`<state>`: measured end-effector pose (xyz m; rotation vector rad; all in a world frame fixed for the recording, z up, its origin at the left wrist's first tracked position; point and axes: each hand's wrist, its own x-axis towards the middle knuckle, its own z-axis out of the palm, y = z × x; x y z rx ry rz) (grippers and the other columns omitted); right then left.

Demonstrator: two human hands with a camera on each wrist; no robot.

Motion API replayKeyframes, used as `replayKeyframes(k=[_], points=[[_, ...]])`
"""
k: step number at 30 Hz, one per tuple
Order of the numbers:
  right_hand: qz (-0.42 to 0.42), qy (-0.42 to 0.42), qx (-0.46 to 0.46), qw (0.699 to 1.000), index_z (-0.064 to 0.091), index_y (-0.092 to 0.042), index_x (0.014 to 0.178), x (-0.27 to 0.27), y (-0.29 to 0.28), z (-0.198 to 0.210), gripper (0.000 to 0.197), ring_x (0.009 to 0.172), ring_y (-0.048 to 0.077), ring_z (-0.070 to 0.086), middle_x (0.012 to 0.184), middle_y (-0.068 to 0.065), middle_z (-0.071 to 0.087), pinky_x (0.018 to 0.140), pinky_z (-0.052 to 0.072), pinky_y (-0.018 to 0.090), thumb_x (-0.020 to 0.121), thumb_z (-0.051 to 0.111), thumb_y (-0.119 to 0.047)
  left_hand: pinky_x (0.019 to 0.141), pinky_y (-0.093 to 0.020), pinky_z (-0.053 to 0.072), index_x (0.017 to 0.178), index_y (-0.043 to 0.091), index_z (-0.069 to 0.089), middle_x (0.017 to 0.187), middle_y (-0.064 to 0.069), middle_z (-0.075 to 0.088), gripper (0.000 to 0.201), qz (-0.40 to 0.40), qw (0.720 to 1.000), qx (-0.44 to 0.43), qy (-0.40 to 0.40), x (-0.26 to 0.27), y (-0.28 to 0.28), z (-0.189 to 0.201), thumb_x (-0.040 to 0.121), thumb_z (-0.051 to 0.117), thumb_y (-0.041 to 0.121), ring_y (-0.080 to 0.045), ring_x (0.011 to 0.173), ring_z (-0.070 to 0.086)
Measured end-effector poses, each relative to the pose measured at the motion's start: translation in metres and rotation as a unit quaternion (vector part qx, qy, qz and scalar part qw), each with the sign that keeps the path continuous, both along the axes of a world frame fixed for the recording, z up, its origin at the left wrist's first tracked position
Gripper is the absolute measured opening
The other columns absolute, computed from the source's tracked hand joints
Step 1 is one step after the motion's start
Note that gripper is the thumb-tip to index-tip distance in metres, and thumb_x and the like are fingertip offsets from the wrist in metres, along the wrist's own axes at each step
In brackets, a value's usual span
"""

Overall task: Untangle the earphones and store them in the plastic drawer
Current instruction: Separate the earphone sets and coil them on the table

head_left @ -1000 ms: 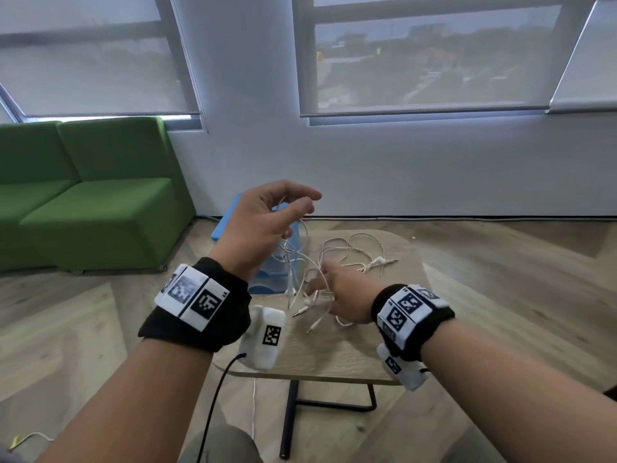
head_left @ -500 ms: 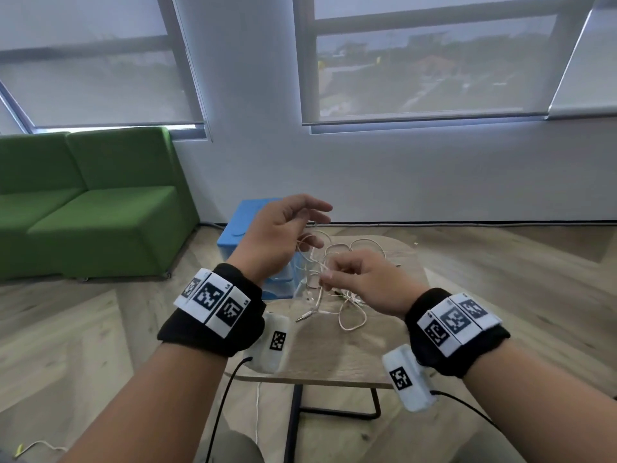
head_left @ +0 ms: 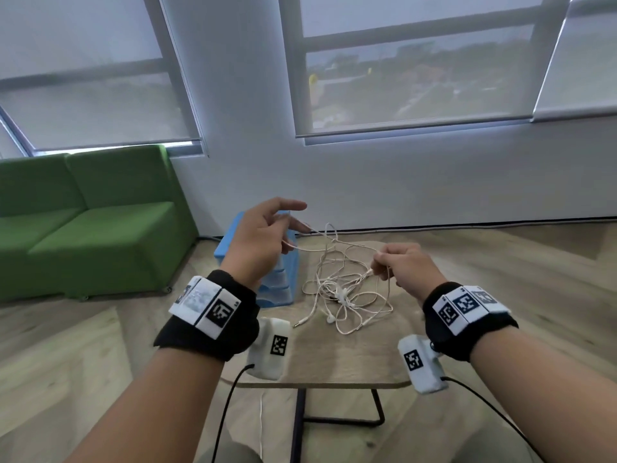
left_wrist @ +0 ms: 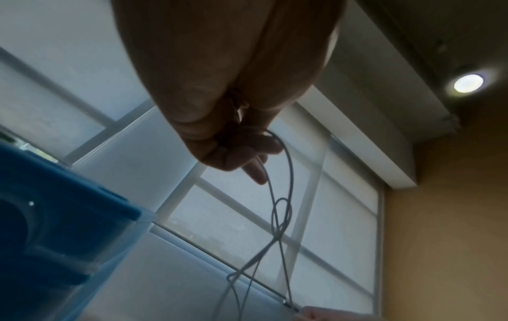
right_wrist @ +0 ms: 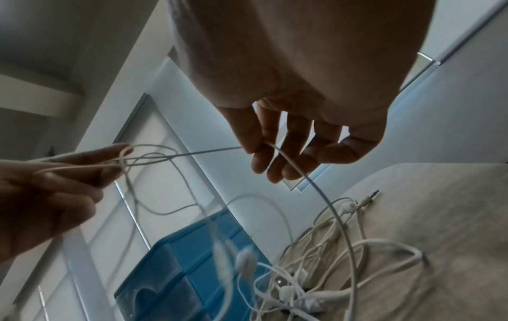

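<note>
White tangled earphones [head_left: 344, 292] lie partly on the small wooden table [head_left: 334, 355], with loops lifted between my hands. My left hand [head_left: 263, 238] is raised over the blue plastic drawer unit [head_left: 280, 282] and pinches a loop of cord [left_wrist: 277, 195]. My right hand [head_left: 400, 269] pinches another stretch of cord [right_wrist: 302, 173] between thumb and fingers above the table's right side. A taut strand runs between the two hands. The earbuds [right_wrist: 246, 258] and the jack plug [head_left: 300, 322] rest in the pile on the table.
A green sofa [head_left: 86, 228] stands at the left against the wall. The table has thin black metal legs [head_left: 300, 422]. Wooden floor [head_left: 500, 262] surrounds it, and windows with blinds fill the wall behind.
Both hands have risen and drawn apart, the right one moving right, stretching a strand of cord between them. The view has tilted slightly, showing more of the table.
</note>
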<state>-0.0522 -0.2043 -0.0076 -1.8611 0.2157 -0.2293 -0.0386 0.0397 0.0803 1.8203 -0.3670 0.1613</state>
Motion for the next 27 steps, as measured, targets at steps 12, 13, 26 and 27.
replayKeyframes(k=[12,13,26,27], points=[[-0.041,0.08,-0.127,0.988,0.076,-0.017,0.064,0.005,-0.014,-0.009,0.022,0.081,0.02,0.067,0.077,0.001,0.075,0.076,0.053,0.032,0.086,0.07,-0.014,0.08,-0.033,0.049,0.121,0.015,0.07,0.065,0.002,0.045,0.03,-0.096,0.98,-0.153,0.082,-0.005,0.004,0.012,0.107,0.046,0.009,-0.012,0.064,0.051],[-0.021,0.096,-0.161,0.982,0.076,-0.02,0.069,0.002,-0.011,-0.005,0.019,0.088,0.019,0.068,0.085,0.0,0.076,0.076,0.052,0.029,0.085,0.07,-0.012,0.08,-0.035,0.051,0.123,0.015,0.07,0.066,0.002,0.044,0.032,-0.104,0.98,-0.146,0.083,-0.006,0.001,0.012,0.105,0.045,0.007,-0.014,0.065,0.051],[0.162,-0.068,-0.173,0.969,0.072,-0.021,0.08,-0.002,0.041,0.066,0.023,0.062,0.0,0.057,0.081,-0.002,0.069,0.07,0.048,0.028,0.1,0.062,-0.026,0.048,-0.021,0.03,0.132,0.014,0.062,0.081,-0.007,0.064,0.038,-0.139,0.99,-0.022,0.033,0.0,-0.022,-0.003,0.104,0.045,-0.003,-0.014,0.052,0.038],[0.145,-0.073,-0.132,0.978,0.071,-0.015,0.082,-0.002,0.04,0.068,0.022,0.064,0.007,0.059,0.081,0.001,0.069,0.067,0.049,0.031,0.101,0.061,-0.022,0.048,-0.021,0.031,0.132,0.014,0.062,0.08,-0.007,0.064,0.036,-0.134,0.99,-0.018,0.033,0.002,-0.02,-0.006,0.103,0.048,-0.003,-0.014,0.052,0.038]])
